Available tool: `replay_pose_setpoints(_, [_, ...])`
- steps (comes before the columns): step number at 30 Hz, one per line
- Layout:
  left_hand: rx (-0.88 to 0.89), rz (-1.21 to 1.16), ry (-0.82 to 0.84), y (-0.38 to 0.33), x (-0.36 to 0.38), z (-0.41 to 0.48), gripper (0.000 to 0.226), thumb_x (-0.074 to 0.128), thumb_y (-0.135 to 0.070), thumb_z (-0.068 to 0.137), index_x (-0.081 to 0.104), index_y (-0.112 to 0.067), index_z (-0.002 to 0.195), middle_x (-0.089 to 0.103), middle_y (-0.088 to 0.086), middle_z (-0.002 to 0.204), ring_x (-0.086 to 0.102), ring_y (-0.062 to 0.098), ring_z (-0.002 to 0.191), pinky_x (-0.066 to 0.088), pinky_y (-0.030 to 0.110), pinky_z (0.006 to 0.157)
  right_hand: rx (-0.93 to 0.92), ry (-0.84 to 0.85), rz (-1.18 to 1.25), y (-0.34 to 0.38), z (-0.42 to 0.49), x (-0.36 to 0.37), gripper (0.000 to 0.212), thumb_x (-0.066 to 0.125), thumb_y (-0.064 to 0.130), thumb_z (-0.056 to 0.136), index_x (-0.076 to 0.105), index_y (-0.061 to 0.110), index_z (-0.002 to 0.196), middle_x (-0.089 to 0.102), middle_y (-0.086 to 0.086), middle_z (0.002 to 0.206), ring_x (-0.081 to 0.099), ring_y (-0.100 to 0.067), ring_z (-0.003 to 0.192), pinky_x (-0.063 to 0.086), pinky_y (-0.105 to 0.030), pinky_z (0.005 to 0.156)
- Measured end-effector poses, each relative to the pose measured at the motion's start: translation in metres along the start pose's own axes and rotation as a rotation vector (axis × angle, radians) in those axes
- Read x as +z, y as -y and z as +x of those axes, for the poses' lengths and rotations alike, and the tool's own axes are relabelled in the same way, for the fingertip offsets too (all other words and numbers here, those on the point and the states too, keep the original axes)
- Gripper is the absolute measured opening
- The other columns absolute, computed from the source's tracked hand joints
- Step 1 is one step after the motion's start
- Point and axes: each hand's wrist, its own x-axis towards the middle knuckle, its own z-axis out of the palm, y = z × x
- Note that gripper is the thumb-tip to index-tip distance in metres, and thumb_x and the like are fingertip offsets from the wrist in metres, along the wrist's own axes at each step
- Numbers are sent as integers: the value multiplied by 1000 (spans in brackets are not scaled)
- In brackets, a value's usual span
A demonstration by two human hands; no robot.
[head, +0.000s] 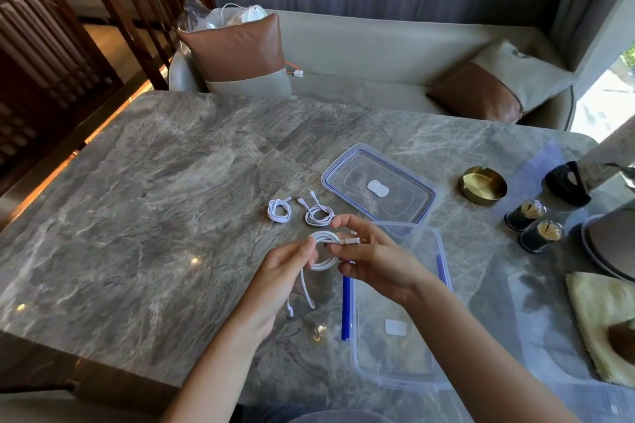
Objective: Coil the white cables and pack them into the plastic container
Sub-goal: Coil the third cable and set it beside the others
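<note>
**Coiling a white cable over the marble table**

We are pinching a half-coiled white cable (323, 251) between both hands: our left hand (285, 271) closing on the loop, our right hand (371, 257) gripping its plug ends. The clear plastic container (443, 378) is lying open at four o'clock; two coiled cables (299, 211) are resting at twelve o'clock, beside the lid (422, 192).

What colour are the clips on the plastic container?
Blue: the clips on the clear plastic container, seen in the head view.
</note>
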Motion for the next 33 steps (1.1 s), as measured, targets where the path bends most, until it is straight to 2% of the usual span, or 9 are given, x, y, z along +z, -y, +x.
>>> replay_pose_setpoints(5, [24, -124, -199, 3, 2, 7, 33, 54, -35, 85, 60, -22, 56, 50, -16, 49, 41, -4, 45, 33, 8, 42, -73, -60, 138, -9, 5, 6, 24, 57, -4, 86, 59, 18, 96, 69, 2, 82, 67, -7, 71, 57, -19, 63])
replay_pose_setpoints(8, [-18, -345, -326, 6, -1, 13, 31, 55, -34, 86, 57, -19, 59, 44, -13, 46, 34, 1, 39, 28, 13, 35, -131, -13, -137, 1, -2, -2, 12, 59, 21, 86, 68, 20, 93, 72, 5, 90, 66, -6, 81, 55, -20, 70])
replay_pose_setpoints(13, [-26, -486, -351, 0, 7, 20, 34, 51, -32, 92, 52, -18, 61, 44, -11, 44, 37, 1, 39, 35, 13, 38, 138, 184, -366, -6, -11, -9, 44, 40, 46, 94, 71, 15, 99, 74, -10, 95, 71, -18, 84, 57, -24, 69])
replay_pose_setpoints(17, [-62, -502, -290, -1, 21, 19, 32, 51, -33, 92, 51, -17, 64, 47, -12, 48, 39, 1, 40, 36, 14, 39, 84, -18, -63, -23, -6, -1, 40, 42, 36, 96, 63, 6, 113, 74, -9, 100, 71, -16, 91, 59, -28, 75])
replay_pose_setpoints(22, [-169, -333, 16, 4, 23, 13, 32, 56, -42, 81, 47, -21, 58, 46, -10, 53, 35, 4, 46, 28, 15, 41, -99, -252, -94, -14, -1, -8, 34, 42, 33, 97, 73, 18, 94, 75, 0, 88, 69, -11, 81, 58, -24, 72])
replay_pose_setpoints(25, [-195, -211, 151, 5, 17, 8, 32, 56, -42, 77, 48, -20, 54, 42, -7, 56, 33, 5, 48, 26, 16, 42, -79, -88, -370, 2, -7, -20, 33, 44, 34, 96, 73, 18, 98, 70, 2, 79, 62, -8, 72, 53, -24, 70])
replay_pose_setpoints(28, [-186, -30, 252, 3, 10, 7, 34, 53, -32, 86, 48, -18, 55, 42, -5, 55, 34, 6, 48, 24, 16, 42, -35, 104, -622, 18, -13, -28, 28, 52, 24, 93, 71, 3, 96, 64, -9, 77, 57, -7, 65, 49, -17, 60])
replay_pose_setpoints(30, [-153, 144, 260, 0, 6, 9, 36, 52, -25, 91, 49, -16, 56, 42, -9, 50, 35, 4, 46, 25, 15, 41, -31, 147, -826, 23, -13, -29, 27, 57, 18, 92, 68, -6, 96, 62, -13, 78, 56, -5, 63, 50, -17, 59])
replay_pose_setpoints(33, [-70, 312, 267, -3, 3, 12, 36, 55, -20, 91, 54, -17, 55, 42, -8, 47, 35, 2, 46, 26, 14, 44, -39, 174, -1051, 23, -8, -24, 21, 62, 18, 90, 71, 1, 98, 66, -13, 78, 58, -7, 63, 52, -17, 59])
